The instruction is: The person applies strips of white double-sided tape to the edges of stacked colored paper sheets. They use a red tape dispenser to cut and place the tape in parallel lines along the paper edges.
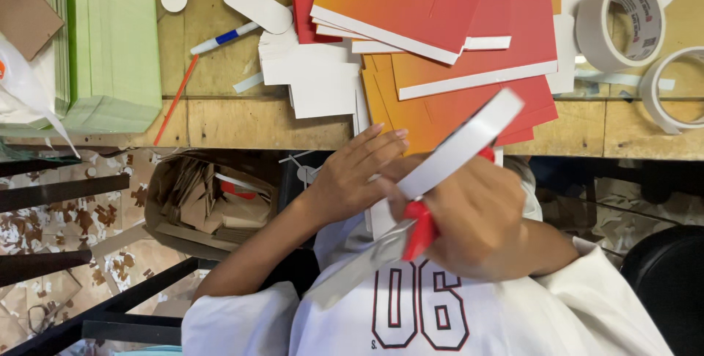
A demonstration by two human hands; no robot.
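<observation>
My right hand grips red-handled scissors, their grey blades pointing down-left over my white shirt. A white band, which looks like a tape roll seen edge-on, slants up from this hand toward the table edge. My left hand lies against the right one with its fingers straight and together, pinching a small white card piece that is mostly hidden between the two hands. Both hands hover just below the wooden table's edge.
Orange-red card sheets and white card scraps are piled on the table. Two tape rolls sit at the right, a green stack at the left, near a blue marker. Under the table stands a scrap box.
</observation>
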